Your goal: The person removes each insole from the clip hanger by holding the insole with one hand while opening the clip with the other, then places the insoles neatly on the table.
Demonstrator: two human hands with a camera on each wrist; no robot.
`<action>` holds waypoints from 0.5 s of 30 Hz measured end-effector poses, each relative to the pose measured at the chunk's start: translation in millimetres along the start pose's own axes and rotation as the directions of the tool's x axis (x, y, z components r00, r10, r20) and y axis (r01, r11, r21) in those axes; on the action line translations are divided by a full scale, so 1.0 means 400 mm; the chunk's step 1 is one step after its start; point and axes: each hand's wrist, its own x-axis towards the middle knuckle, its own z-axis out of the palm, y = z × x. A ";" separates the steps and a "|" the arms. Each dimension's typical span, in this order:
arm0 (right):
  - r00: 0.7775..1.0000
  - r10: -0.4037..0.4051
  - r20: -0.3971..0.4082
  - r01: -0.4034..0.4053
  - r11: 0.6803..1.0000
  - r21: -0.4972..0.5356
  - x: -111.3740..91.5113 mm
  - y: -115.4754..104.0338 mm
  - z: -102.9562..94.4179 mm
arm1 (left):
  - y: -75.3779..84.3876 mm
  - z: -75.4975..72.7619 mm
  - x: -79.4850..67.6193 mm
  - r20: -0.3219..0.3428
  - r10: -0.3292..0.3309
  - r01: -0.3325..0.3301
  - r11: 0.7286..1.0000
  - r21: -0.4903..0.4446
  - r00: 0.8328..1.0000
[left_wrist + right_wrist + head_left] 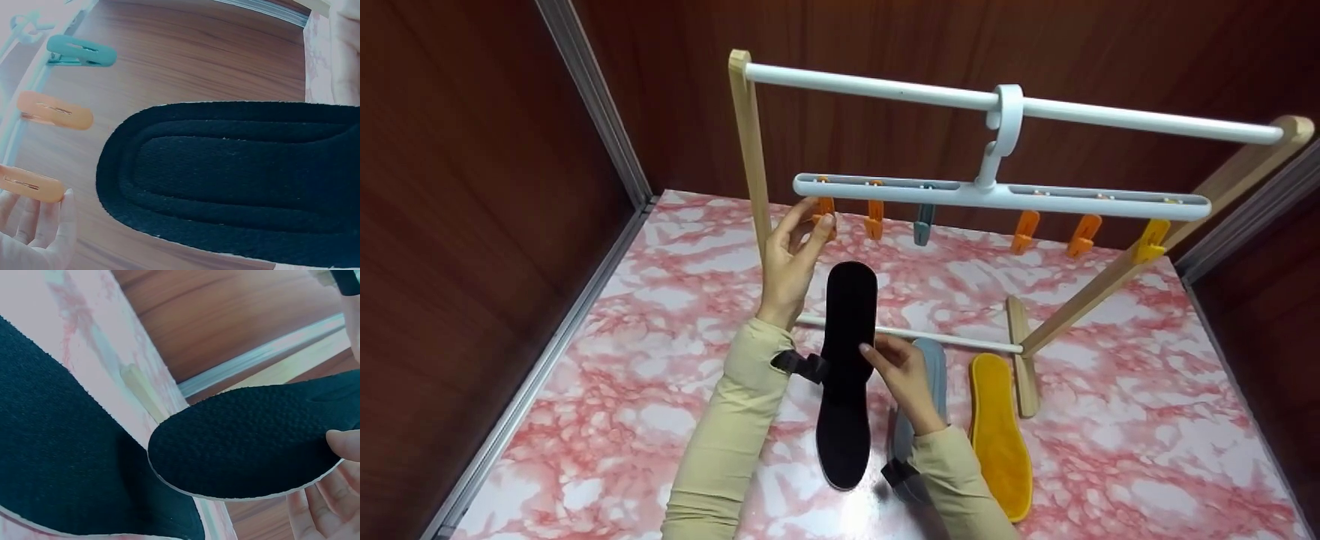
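Note:
My left hand (pixel 787 274) pinches the leftmost orange clip (pixel 826 206) hanging from a white clip hanger (pixel 885 189). In the left wrist view, its thumb and fingers lie about that orange clip (pixel 34 185). My right hand (pixel 906 376) holds a black shoe insole (pixel 852 300) by its edge, thumb on the face. The insole's rounded top end is below the clip and apart from it. The right wrist view shows the held insole (pixel 242 444) and a second black insole (pixel 67 450) beside it; in the head view the two overlap.
A grey insole (pixel 936 367), partly hidden by my right hand, and a yellow insole (pixel 1001 435) lie on the marbled table (pixel 607 420). The hanger hooks over the white rail (pixel 870 88) of a wooden-legged rack. A teal clip (pixel 923 225) and several other clips hang along it.

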 end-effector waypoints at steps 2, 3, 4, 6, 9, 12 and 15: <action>1.000 -0.002 0.000 0.002 1.000 -0.005 -0.004 0.003 -0.001 | 0.001 -0.001 -0.002 0.003 0.003 -0.003 1.000 -0.006 1.000; 1.000 0.002 -0.001 -0.002 1.000 -0.003 -0.006 0.005 -0.001 | 0.002 -0.002 -0.003 0.003 0.001 -0.001 1.000 -0.007 1.000; 1.000 0.005 -0.001 -0.005 1.000 -0.005 -0.005 0.017 -0.003 | 0.003 -0.002 -0.004 0.003 0.000 0.000 1.000 -0.006 1.000; 1.000 0.014 0.002 -0.014 1.000 -0.016 -0.004 0.040 -0.008 | 0.005 -0.004 -0.004 0.005 -0.005 0.005 1.000 -0.003 1.000; 0.999 0.029 0.017 -0.029 0.999 -0.015 -0.007 0.052 -0.013 | 0.005 -0.005 -0.004 0.004 -0.013 0.013 1.000 -0.002 1.000; 0.999 0.042 0.030 -0.042 0.999 -0.019 -0.017 0.033 -0.013 | 0.005 -0.005 -0.005 0.005 -0.011 0.011 1.000 -0.007 1.000; 0.997 0.060 0.040 -0.059 0.998 -0.021 -0.026 0.013 -0.010 | 0.006 -0.004 -0.005 0.002 -0.009 0.009 1.000 -0.009 1.000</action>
